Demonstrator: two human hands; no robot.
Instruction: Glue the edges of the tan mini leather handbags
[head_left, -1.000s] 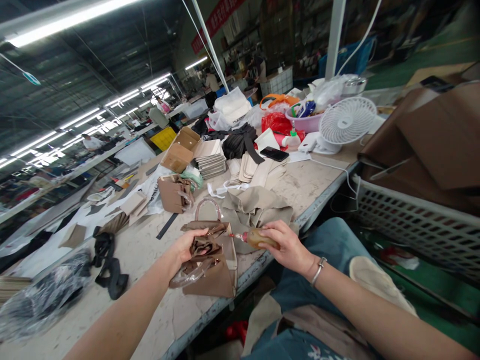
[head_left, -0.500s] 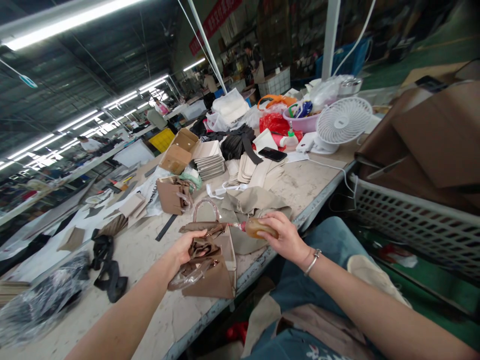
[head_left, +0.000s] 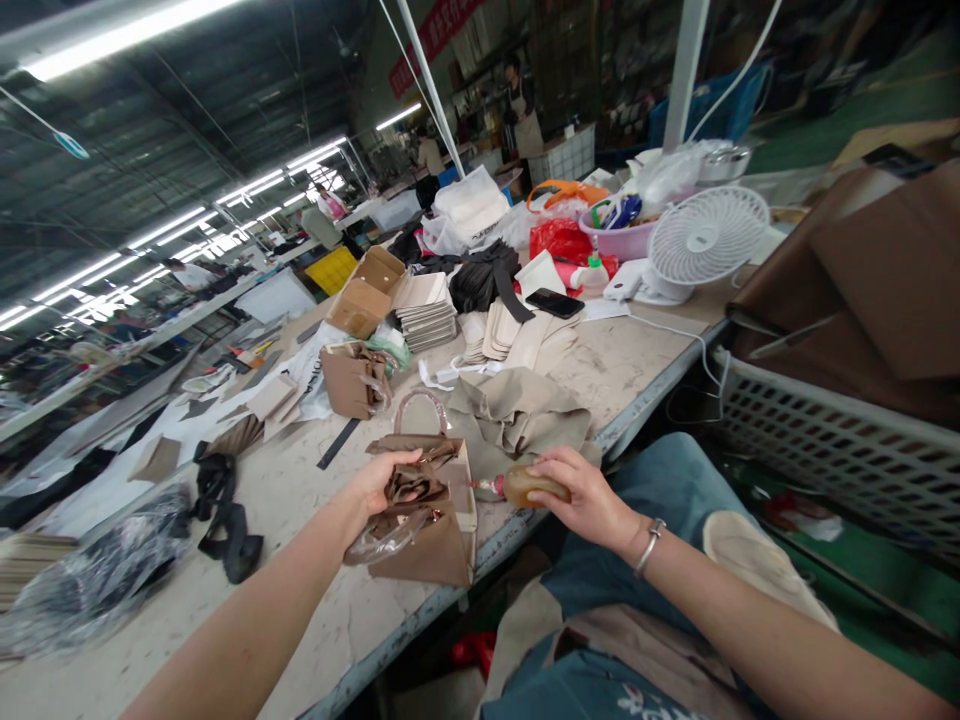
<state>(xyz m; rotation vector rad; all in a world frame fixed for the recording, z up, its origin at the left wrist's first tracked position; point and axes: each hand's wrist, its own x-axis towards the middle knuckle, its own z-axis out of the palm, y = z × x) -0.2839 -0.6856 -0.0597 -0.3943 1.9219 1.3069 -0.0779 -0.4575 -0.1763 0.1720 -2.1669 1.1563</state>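
Observation:
A small brown handbag (head_left: 424, 545) with wrapped handles lies near the table's front edge. My left hand (head_left: 382, 480) is closed on its open top, with the thumb on the upper side and the other fingers hidden among the crumpled lining. In my right hand (head_left: 574, 490) is a squeeze bottle (head_left: 529, 487) of amber glue-like liquid, held level. Its thin red nozzle points left at the pale edge of the bag's side; I cannot tell whether the tip touches. Behind the bag, greyish-brown sheet material (head_left: 517, 415) lies crumpled.
A second brown bag (head_left: 352, 380) stands farther back, near stacked pale panels (head_left: 426, 310). A phone (head_left: 555, 303) and white fan (head_left: 705, 240) sit at the back right. Black straps (head_left: 225, 520) lie left. A white plastic basket (head_left: 840, 430) stands beside the table at right.
The bottle's nozzle has moved down along the bag's side edge, from near the top corner to lower. My left hand keeps its hold. The camera view has shifted slightly.

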